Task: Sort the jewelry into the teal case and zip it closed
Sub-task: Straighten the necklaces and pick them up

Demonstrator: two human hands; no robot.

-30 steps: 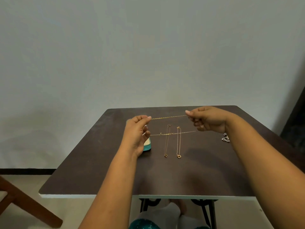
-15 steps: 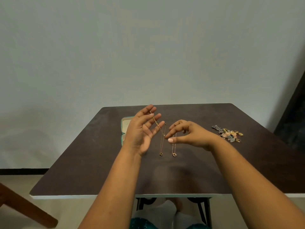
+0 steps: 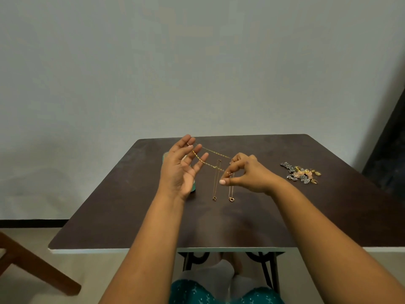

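A thin gold chain (image 3: pixel 217 152) hangs in the air as a loop between my two hands. My left hand (image 3: pixel 179 172) is raised palm up with straight fingers, and the chain lies across them. My right hand (image 3: pixel 247 174) pinches the chain's other end between thumb and fingers. The teal case (image 3: pixel 164 157) lies on the table behind my left hand, with only its edges showing. Two fine gold necklaces (image 3: pixel 230 189) lie stretched out side by side on the table below my hands.
A pile of silver and gold jewelry (image 3: pixel 302 172) sits at the right of the dark brown table (image 3: pixel 131 216). A wooden chair leg (image 3: pixel 32 266) stands at the lower left. My knees show under the table's front edge.
The chain was stretched wide between two pinching hands. My hands have since come closer together, and my left hand has opened palm up with the chain draped over its fingers.
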